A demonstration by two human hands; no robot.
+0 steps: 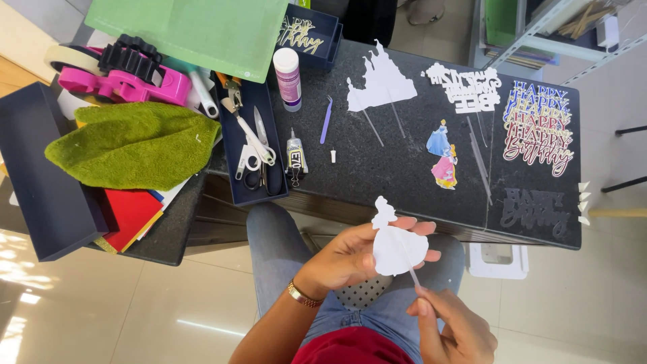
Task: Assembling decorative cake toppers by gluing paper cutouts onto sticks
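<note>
My left hand (354, 255) holds a white paper cutout of a figure in a wide dress (394, 243), blank back side up, over my lap. My right hand (453, 325) pinches the lower end of a thin clear stick (411, 271) that lies along the back of the cutout. Both hands are in front of the black stone table's (377, 168) near edge. On the table just beyond lie two coloured princess cutouts (441, 155), a white castle cutout on sticks (381, 84) and a small glue tube (294, 156).
A navy tray (251, 145) holds scissors and tools beside a white glue bottle (288, 77) and a purple pick (326, 120). Paper greeting toppers (537, 128) lie at the right. To the left are a green fuzzy cloth (135, 145), a pink tape dispenser (125, 77), coloured card sheets and a green cutting mat (195, 30).
</note>
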